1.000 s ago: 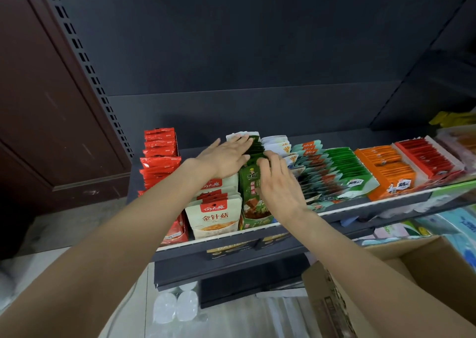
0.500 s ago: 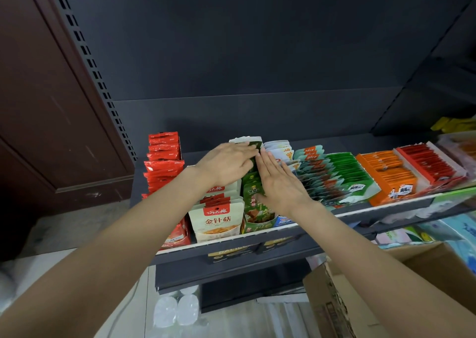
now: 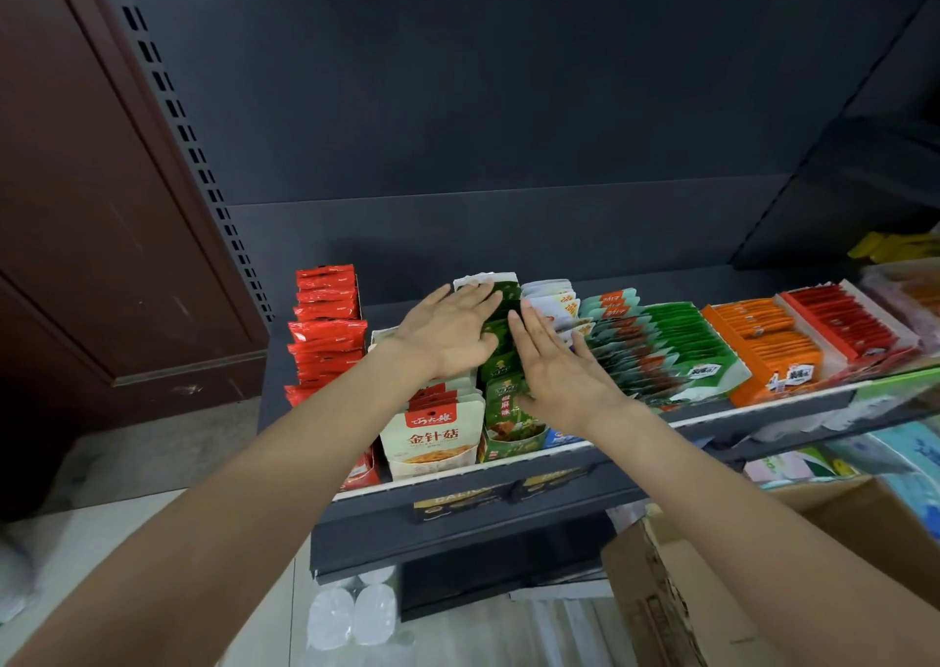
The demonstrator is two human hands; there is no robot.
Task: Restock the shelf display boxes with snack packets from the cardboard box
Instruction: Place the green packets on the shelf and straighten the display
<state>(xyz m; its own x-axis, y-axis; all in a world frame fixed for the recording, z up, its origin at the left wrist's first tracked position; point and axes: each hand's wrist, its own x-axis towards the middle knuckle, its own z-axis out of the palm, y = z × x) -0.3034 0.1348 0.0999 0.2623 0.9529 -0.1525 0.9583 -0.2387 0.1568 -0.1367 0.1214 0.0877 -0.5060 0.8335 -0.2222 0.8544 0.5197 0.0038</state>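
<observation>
A row of green snack packets (image 3: 508, 412) stands in a narrow display box on the dark shelf (image 3: 559, 493). My left hand (image 3: 450, 333) lies flat with straight fingers on the left side of the row, over the white packets (image 3: 432, 437). My right hand (image 3: 562, 374) presses flat against the row's right side, fingers pointing to the back. The green row is squeezed between both hands. The cardboard box (image 3: 773, 590) stands open at the lower right, below the shelf.
Red packets (image 3: 325, 325) stand at the shelf's left end. White-blue, teal, green (image 3: 681, 346), orange (image 3: 763, 346) and red (image 3: 844, 325) display boxes fill the right. A brown door (image 3: 101, 208) is on the left. Plastic-wrapped items (image 3: 351, 615) lie on the floor.
Both hands have slid a little farther back along the green row and flattened out. The view has tilted slightly so the shelf sits lower in frame.
</observation>
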